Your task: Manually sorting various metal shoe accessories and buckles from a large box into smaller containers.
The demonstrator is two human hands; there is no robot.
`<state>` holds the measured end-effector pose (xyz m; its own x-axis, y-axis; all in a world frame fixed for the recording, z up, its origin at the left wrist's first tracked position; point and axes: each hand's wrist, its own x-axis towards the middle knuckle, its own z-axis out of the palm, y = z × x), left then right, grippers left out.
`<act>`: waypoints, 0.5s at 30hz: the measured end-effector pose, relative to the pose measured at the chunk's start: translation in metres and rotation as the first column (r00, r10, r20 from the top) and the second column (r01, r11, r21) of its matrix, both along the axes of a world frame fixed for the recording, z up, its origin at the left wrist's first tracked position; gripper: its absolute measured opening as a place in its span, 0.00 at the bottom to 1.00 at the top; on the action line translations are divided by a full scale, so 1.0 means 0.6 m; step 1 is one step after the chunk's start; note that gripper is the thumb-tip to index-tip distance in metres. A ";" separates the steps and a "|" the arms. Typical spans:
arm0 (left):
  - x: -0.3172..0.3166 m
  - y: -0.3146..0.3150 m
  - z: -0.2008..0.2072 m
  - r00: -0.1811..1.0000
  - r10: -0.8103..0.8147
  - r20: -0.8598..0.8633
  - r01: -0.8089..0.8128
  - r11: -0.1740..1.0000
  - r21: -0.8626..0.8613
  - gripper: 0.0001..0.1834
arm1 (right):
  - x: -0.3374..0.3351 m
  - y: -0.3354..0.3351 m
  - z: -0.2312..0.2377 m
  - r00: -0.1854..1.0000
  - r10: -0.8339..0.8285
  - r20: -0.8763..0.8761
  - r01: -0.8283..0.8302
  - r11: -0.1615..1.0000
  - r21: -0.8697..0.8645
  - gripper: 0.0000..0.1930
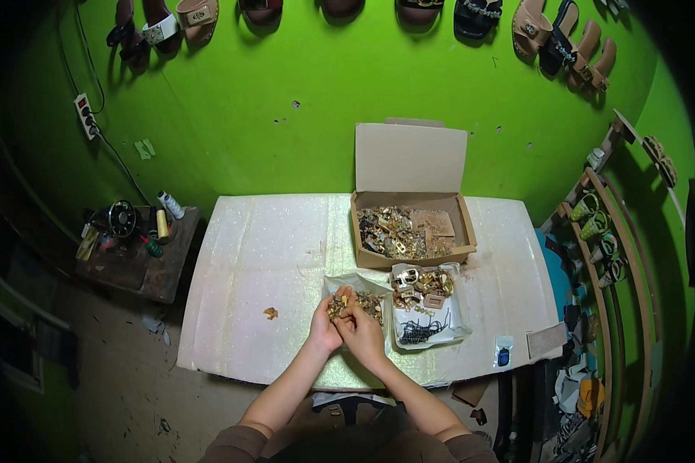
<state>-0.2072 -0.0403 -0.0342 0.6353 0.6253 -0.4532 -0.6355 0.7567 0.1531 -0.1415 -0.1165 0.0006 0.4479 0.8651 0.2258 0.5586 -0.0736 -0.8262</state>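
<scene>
Small gold-toned metal ornaments [337,305] lie in my left hand [326,328], which is cupped around them with the palm up. My right hand [363,332] reaches over that palm, its fingers drawn together at the pieces; whatever they pinch is too small to make out. Both hands are above a white-lined tray [332,284] of similar small metal pieces [369,305], partly hidden by my hands. Touching it on the right, a second white tray [459,328] holds gold and pink buckles [432,301] and a heap of dark beaded strands [421,332].
Behind the trays stands an open cardboard box [411,158] of mixed metal fittings. The table [247,239] also bears a brown scrap [271,312], a small packet [503,351] and a striped card [546,340]. At left is a side table [123,274] with thread spools; at right, a wooden rack [606,309].
</scene>
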 end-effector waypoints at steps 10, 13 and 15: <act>-0.003 0.005 0.006 0.999 0.044 -0.017 -0.044 0.999 -0.029 0.17 | 0.011 -0.001 -0.007 0.952 0.005 -0.305 -0.022 0.998 -0.053 0.10; -0.001 0.005 0.007 0.999 0.037 -0.001 -0.037 0.999 -0.038 0.17 | 0.016 -0.003 -0.018 0.909 0.014 -0.417 -0.038 0.998 -0.049 0.10; -0.002 0.005 0.008 0.999 0.036 0.015 -0.035 0.998 -0.046 0.17 | 0.017 -0.004 -0.023 0.878 0.015 -0.479 -0.026 1.000 -0.017 0.09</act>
<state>-0.2081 -0.0371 -0.0296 0.6205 0.6266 -0.4715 -0.6641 0.7397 0.1089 -0.1313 -0.1187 -0.0133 0.4787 0.8774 -0.0315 0.0966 -0.0883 -0.9914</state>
